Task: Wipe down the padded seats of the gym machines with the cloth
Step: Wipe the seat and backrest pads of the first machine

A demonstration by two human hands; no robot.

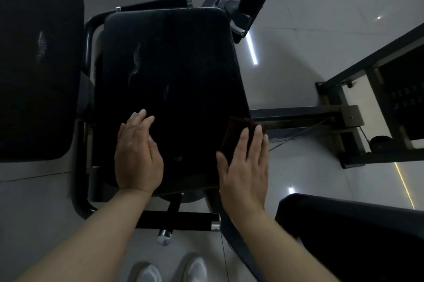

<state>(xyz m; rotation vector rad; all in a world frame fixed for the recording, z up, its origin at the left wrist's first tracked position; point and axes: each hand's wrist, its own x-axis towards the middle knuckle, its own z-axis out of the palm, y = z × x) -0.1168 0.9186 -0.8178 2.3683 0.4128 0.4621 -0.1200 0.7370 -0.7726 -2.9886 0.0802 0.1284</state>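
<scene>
A black padded seat [174,70] fills the middle of the view, with faint pale streaks on its left half. My left hand [137,155] rests flat on the seat's near left part, fingers straight. My right hand [245,164] lies flat on a dark brown cloth [238,128] at the seat's near right edge, fingers straight and pressing it down. Part of the cloth sticks out beyond my fingertips, over the seat's right edge.
A second black pad [34,59] stands at the left, another [355,235] at the lower right. A black machine frame [344,118] with a cable runs to the right. A padded roller bar [179,221] sits below the seat. My white shoes [172,270] stand on grey floor tiles.
</scene>
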